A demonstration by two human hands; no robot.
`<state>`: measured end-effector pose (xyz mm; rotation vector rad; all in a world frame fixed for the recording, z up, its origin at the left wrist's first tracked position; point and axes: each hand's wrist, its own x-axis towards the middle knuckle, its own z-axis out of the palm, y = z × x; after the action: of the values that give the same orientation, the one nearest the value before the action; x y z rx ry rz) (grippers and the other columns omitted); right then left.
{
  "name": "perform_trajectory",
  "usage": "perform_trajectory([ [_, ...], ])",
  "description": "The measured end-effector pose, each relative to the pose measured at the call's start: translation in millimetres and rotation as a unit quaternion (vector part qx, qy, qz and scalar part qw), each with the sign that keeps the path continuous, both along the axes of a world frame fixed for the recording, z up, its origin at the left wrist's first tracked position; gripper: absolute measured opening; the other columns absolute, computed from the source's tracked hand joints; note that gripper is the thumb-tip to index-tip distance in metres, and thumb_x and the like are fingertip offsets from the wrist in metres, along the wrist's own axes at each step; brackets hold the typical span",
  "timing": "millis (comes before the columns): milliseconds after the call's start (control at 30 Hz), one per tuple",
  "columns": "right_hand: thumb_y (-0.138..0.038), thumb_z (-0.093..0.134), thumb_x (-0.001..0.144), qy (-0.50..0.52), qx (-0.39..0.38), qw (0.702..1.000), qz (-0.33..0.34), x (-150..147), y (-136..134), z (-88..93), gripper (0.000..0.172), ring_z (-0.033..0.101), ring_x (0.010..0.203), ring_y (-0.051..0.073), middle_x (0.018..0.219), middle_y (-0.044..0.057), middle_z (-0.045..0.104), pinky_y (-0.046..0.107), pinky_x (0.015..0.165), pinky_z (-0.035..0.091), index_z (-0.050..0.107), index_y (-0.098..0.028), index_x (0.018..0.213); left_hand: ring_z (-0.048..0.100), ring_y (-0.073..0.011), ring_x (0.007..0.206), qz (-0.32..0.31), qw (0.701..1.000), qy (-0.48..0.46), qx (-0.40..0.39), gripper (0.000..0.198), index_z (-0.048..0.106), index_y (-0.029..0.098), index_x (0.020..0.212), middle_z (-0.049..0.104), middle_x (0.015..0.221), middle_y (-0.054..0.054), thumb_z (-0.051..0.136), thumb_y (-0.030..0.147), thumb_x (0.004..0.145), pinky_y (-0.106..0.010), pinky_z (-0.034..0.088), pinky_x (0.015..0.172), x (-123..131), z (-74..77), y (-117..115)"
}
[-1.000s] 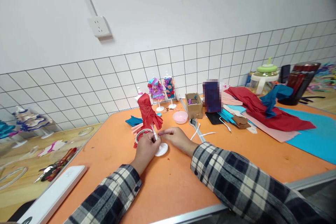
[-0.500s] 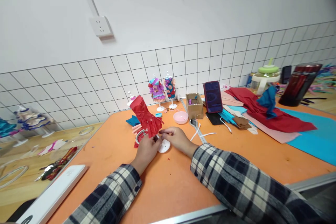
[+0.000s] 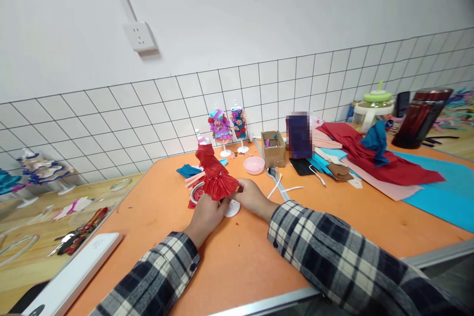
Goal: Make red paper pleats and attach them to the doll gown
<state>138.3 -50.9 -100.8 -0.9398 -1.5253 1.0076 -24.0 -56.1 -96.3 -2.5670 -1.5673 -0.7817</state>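
A small mannequin in a red paper dress [image 3: 214, 173] stands on a white round base [image 3: 232, 208] on the orange table [image 3: 333, 227]. My left hand [image 3: 205, 215] is closed round the stand's thin post just under the skirt. My right hand [image 3: 251, 196] pinches the skirt's right hem, fingers closed. A roll of tape [image 3: 196, 192] lies just left of the dress.
Two dressed mini mannequins [image 3: 228, 126], a pink bowl [image 3: 254, 165], a cardboard box [image 3: 274, 148], a phone [image 3: 299, 135] and scissors [image 3: 276, 177] sit behind. Red and blue fabric [image 3: 385, 163] covers the right side. A white case [image 3: 74, 276] lies front left.
The red dress mannequin was tilted left and has come upright. Its skirt dropped over the post, and my right hand moved onto the hem.
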Motion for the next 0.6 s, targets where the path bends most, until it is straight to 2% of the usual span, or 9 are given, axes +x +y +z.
perform_trajectory([
  [100, -0.017, 0.059, 0.068, 0.002, 0.002, 1.0, -0.022, -0.2, 1.4, -2.3, 0.012, 0.051, 0.064, 0.013, 0.068, -0.002, 0.064, 0.023, 0.061, 0.042, 0.068, -0.014, 0.075, 0.062, -0.0262, 0.086, 0.0, 1.0, -0.001, 0.003, 0.013, 0.063, 0.017, 0.082, 0.069, 0.087, -0.01, 0.056, 0.028, 0.085, -0.032, 0.042, 0.07, 1.5, 1.6, 0.7],
  [233, -0.02, 0.06, 0.069, 0.005, -0.001, 0.999, -0.043, 1.7, 4.1, -3.7, 0.014, 0.055, 0.068, 0.016, 0.073, 0.0, 0.067, 0.024, 0.061, 0.044, 0.068, -0.014, 0.078, 0.064, -0.0248, 0.087, 0.019, 0.999, -0.008, -0.037, 0.019, 0.066, 0.017, 0.088, 0.071, 0.092, -0.009, 0.061, 0.035, 0.083, -0.03, 0.043, 0.069, 6.3, 6.6, 0.6],
  [333, -0.023, 0.063, 0.07, -0.008, -0.001, 0.998, -0.062, 3.7, 6.6, -4.7, 0.021, 0.059, 0.074, 0.017, 0.083, 0.003, 0.07, 0.025, 0.065, 0.046, 0.069, -0.015, 0.088, 0.066, -0.023, 0.081, 0.052, 0.995, -0.001, -0.091, 0.021, 0.069, 0.017, 0.084, 0.073, 0.087, -0.008, 0.063, 0.037, 0.081, -0.028, 0.041, 0.064, 10.2, 8.9, -0.5],
  [433, -0.025, 0.063, 0.072, -0.024, -0.007, 0.997, -0.075, 4.9, 8.2, -4.2, 0.023, 0.061, 0.073, 0.016, 0.088, 0.005, 0.071, 0.025, 0.065, 0.047, 0.069, -0.014, 0.092, 0.067, -0.0229, 0.075, 0.07, 0.991, 0.014, -0.111, 0.023, 0.072, 0.017, 0.078, 0.075, 0.079, -0.008, 0.061, 0.036, 0.082, -0.028, 0.039, 0.06, 12.4, 9.8, -0.8],
  [600, -0.026, 0.055, 0.082, -0.156, -0.003, 0.985, -0.075, 9.0, 10.9, 0.0, 0.03, 0.063, 0.079, 0.014, 0.098, 0.005, 0.071, 0.023, 0.067, 0.048, 0.064, -0.015, 0.108, 0.068, -0.0247, 0.077, 0.066, 0.992, 0.034, -0.099, 0.025, 0.077, 0.019, 0.086, 0.076, 0.081, -0.009, 0.059, 0.036, 0.083, -0.029, 0.04, 0.06, 14.2, 11.6, 3.7],
])
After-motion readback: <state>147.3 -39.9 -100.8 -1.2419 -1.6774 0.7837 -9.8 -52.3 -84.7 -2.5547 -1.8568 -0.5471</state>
